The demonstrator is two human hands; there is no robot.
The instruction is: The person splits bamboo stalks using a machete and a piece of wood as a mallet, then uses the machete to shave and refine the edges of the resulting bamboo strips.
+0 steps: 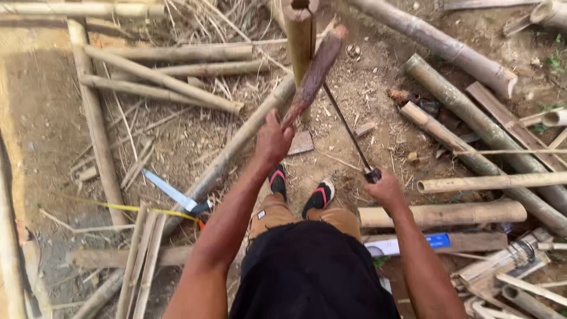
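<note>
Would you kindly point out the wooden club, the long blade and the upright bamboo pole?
wooden club (312, 77), head view, middle of its shaft above the left hand.
long blade (348, 131), head view, mid-length of the thin dark blade.
upright bamboo pole (300, 38), head view, its side just below the top.

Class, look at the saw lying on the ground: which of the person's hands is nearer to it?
Left. The left hand, gripping a wooden club, is up and right of the saw. The right hand, holding a long blade's handle, is farther right, beyond both feet.
</note>
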